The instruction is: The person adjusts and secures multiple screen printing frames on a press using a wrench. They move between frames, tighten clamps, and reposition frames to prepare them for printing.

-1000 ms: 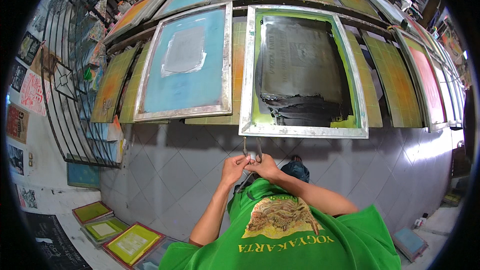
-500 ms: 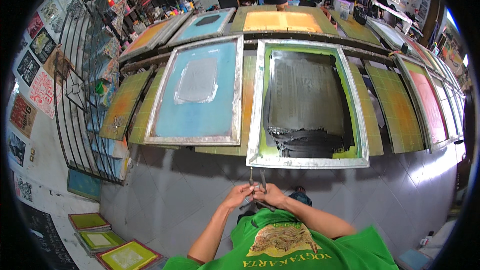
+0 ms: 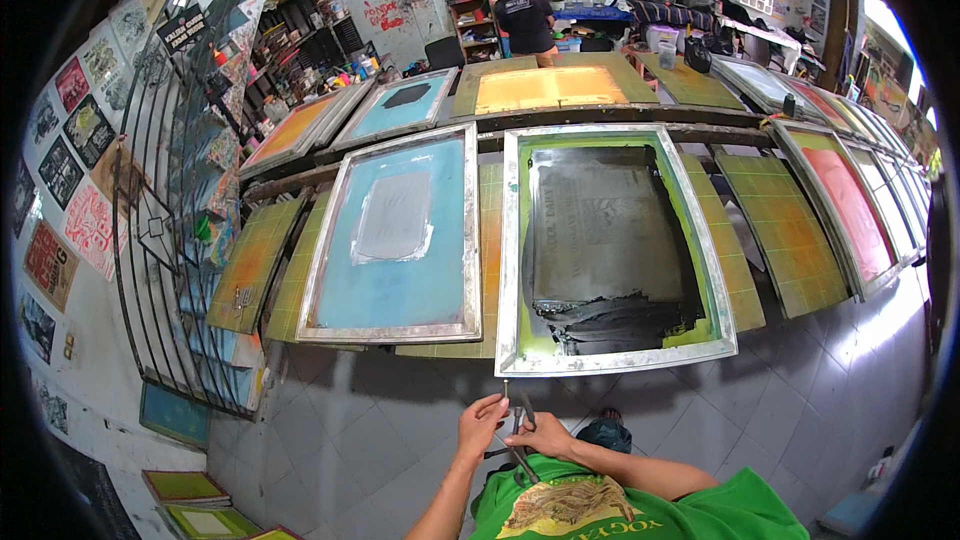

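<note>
Close to my body, my left hand (image 3: 483, 426) pinches a thin rod with a brass-coloured end (image 3: 506, 389), pointing up toward the near edge of a screen-printing frame. Beside it my right hand (image 3: 548, 436) grips a dark, slim tool (image 3: 529, 406) with several arms; its exact kind is unclear. Parts of the tool cross between the hands and over the green shirt. Just beyond both hands lies the silver screen frame (image 3: 620, 363), its mesh spread with black ink (image 3: 600, 240). Thick wet ink is pooled at its near end.
Left of it lies a blue-mesh screen (image 3: 390, 290) with a grey patch. Printing boards (image 3: 790, 240) and more screens fill the long racks. A black metal railing (image 3: 150, 270) stands at the left. Two people, one in a dark shirt (image 3: 524, 20), stand at the back.
The view has tilted up, so the screens sit lower and a second person shows at the back. My hands have moved slightly apart, and more of the dark tool shows.
</note>
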A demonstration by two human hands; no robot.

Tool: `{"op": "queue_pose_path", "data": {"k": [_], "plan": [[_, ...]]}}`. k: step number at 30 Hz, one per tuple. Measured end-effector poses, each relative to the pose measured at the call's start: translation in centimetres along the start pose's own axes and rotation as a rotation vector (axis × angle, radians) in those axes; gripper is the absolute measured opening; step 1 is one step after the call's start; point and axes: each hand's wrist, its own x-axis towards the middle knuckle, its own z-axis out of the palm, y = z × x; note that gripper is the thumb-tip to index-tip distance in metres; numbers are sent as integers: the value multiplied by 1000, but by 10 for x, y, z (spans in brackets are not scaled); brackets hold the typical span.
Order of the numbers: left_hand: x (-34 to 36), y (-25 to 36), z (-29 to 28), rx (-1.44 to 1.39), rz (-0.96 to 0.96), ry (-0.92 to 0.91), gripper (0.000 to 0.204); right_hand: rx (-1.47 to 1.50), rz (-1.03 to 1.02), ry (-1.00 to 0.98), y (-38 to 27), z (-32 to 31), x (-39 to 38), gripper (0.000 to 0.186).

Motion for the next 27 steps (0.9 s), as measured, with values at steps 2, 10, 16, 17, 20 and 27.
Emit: {"op": "queue_pose_path", "data": {"k": [2, 10, 16, 17, 20, 27], "plan": [[2, 2, 5, 177, 140, 47, 43, 60, 65, 45, 5, -7, -3, 52], [22, 6, 29, 661, 292, 250, 41, 471, 186, 178, 5, -30, -31, 57], [41, -9, 8, 269, 43, -27, 38, 593, 200, 282, 40, -40, -33, 51], [44, -7, 6, 184, -23, -81, 38, 628, 180, 295, 42, -41, -34, 51], [42, 4, 4, -3, -175, -188, 39, 604, 251, 266, 49, -48, -31, 45], [42, 11, 13, 481, 125, 81, 41, 933, 181, 239, 69, -52, -28, 28]]}}
